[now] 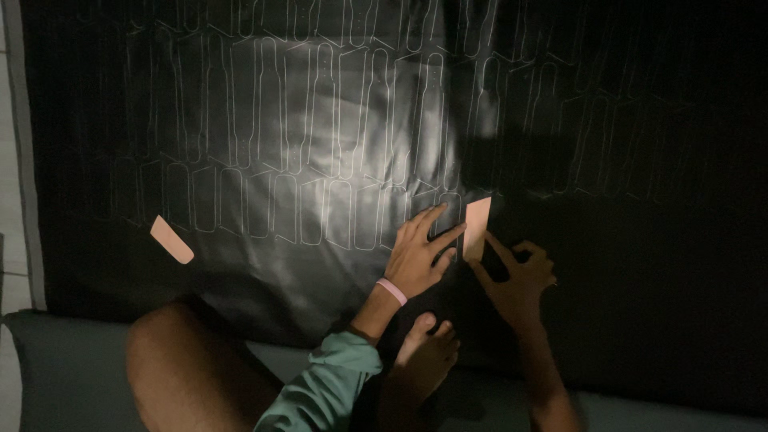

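Black sheet (320,160) underneath; left hand (420,256) flat, right hand (520,280) pinching tan template (477,228).

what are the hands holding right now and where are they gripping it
Nothing is lifted: the left hand and right hand press a small tan card template flat on the black sheet, fingertips at its side edges.

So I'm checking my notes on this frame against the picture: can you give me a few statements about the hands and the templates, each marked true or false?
1. The left hand lies flat on the black sheet. True.
2. The right hand touches the tan template. True.
3. The second template lies beside the right hand. False: it lies far to the left.
4. The black sheet bears no markings. False: rows of traced outlines cover it.
5. The left wrist wears a pink band. True.
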